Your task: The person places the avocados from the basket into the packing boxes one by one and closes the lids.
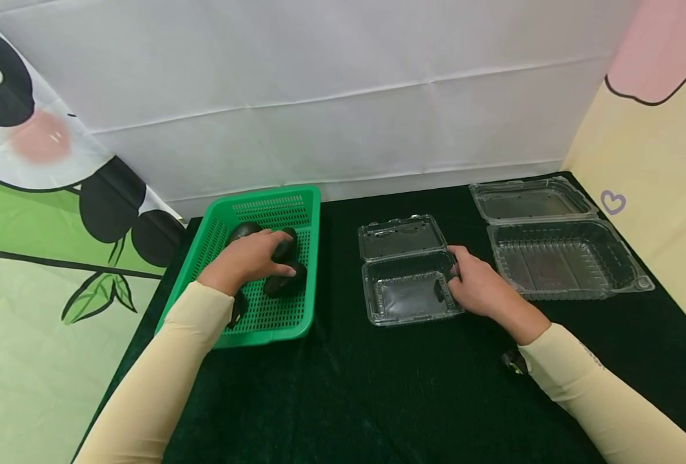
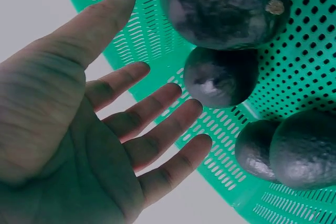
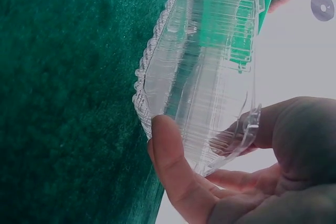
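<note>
My left hand (image 1: 251,259) reaches into a green plastic basket (image 1: 314,270) at the left of the table. Its fingers are spread and fairly straight in the left wrist view, apart from the dark avocados (image 2: 226,11) in front of them. One avocado (image 1: 285,281) lies just under the thumb in the head view; others are partly covered by the hand. My right hand (image 1: 482,283) grips the right side wall of the smaller clear plastic clamshell container (image 1: 403,299), thumb on one side and fingers on the other. Its lid (image 1: 401,237) lies open behind it.
A larger clear clamshell (image 1: 558,258) stands open at the right, lid folded back. Beside the right sleeve, a small dark object (image 1: 514,362) with a green and pale mark lies partly hidden. Dark green cloth (image 1: 343,399) covers the table; a white curtain (image 1: 343,96) hangs behind.
</note>
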Action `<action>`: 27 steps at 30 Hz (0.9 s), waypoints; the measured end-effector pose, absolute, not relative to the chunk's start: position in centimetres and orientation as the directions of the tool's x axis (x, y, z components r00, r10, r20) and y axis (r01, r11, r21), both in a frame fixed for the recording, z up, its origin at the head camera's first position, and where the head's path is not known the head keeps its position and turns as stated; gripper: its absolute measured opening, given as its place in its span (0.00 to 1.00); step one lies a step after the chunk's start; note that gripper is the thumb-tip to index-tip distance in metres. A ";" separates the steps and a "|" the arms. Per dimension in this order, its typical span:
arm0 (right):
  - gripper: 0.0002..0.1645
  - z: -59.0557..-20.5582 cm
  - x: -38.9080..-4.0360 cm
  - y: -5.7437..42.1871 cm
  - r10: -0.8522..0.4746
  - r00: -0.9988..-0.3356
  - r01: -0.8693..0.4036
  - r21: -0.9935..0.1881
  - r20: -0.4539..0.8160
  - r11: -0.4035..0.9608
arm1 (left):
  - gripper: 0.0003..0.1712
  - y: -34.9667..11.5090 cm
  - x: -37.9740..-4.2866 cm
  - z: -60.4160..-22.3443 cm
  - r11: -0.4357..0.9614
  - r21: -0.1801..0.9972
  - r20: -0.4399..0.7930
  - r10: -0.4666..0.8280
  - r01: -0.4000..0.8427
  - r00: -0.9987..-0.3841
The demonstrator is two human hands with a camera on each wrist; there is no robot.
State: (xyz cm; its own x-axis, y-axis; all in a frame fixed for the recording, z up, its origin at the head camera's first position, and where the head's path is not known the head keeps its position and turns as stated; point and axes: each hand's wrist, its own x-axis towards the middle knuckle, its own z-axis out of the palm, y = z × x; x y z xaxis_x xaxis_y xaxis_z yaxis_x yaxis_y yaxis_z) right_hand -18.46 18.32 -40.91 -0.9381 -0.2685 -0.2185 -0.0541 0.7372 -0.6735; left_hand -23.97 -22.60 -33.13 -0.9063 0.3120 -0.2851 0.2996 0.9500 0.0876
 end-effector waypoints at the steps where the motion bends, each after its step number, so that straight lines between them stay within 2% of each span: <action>1: 0.42 -41.0 -18.4 18.3 -0.268 -0.938 -0.053 -0.673 -0.220 0.737 | 0.44 -22.6 -24.1 -33.3 0.950 0.083 -0.293 0.313 0.302 -0.903; 7: 0.42 -41.2 -18.3 18.1 -0.270 -0.938 -0.057 -0.672 -0.217 0.738 | 0.44 -22.6 -24.3 -34.3 0.945 0.075 -0.311 0.325 0.318 -0.893; 16: 0.43 -41.1 -18.4 18.1 -0.266 -0.938 -0.054 -0.665 -0.221 0.745 | 0.43 -22.4 -24.0 -35.4 0.943 0.072 -0.263 0.333 0.325 -0.906; 27: 0.42 -40.8 -18.5 18.1 -0.262 -0.938 -0.047 -0.668 -0.226 0.742 | 0.46 -22.4 -24.1 -36.3 0.938 0.074 -0.294 0.344 0.337 -0.892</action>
